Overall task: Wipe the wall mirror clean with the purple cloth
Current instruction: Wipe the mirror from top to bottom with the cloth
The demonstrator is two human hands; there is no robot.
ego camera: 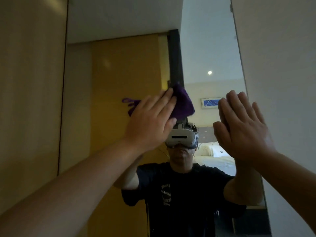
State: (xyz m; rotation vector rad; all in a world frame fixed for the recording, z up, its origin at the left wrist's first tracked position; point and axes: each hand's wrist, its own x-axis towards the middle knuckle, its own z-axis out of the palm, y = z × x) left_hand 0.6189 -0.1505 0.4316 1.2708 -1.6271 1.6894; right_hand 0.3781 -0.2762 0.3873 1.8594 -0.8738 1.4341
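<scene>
Left hand (150, 120) pressed purple cloth (183, 103) flat against wall mirror (213, 48), fingers extended — likely for even wiping pressure. Right hand (244, 127) lay spread, palm on glass — probably bracing. Cloth sat mid-mirror, at head height.

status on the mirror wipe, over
Left hand flat, pressing purple cloth on the wall mirror. Right hand open, flat against the glass. Nothing in the way.
</scene>
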